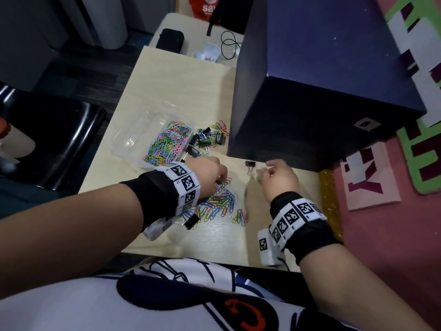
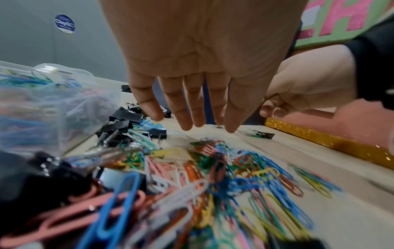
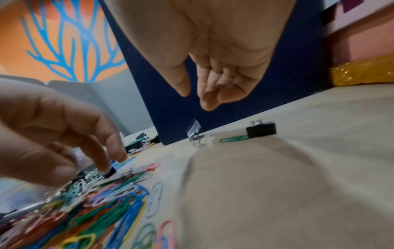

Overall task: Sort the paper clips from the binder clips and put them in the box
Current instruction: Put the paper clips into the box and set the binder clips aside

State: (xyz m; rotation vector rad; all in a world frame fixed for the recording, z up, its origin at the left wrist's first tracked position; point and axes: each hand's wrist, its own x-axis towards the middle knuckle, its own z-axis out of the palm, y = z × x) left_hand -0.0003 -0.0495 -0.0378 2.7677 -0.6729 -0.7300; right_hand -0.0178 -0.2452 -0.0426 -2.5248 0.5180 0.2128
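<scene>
Hands: left [image 1: 210, 170] over paper clips [image 1: 220, 201], right [image 1: 279, 175] empty

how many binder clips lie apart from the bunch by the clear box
2 clear: one binder clip beside the dark blue box by the right hand, one below the left hand at the paper clip heap's near edge. More may hide under that hand.

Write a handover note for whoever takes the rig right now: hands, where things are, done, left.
Left hand: open, fingertips down at the loose paper clips on the table.
Right hand: open, holds nothing, near a lone binder clip.
Box: clear, already holds many paper clips.
Mixed pile of both kinds sits beside the box; another binder clip under the left wrist.
Left: both piles still need sorting.
</scene>
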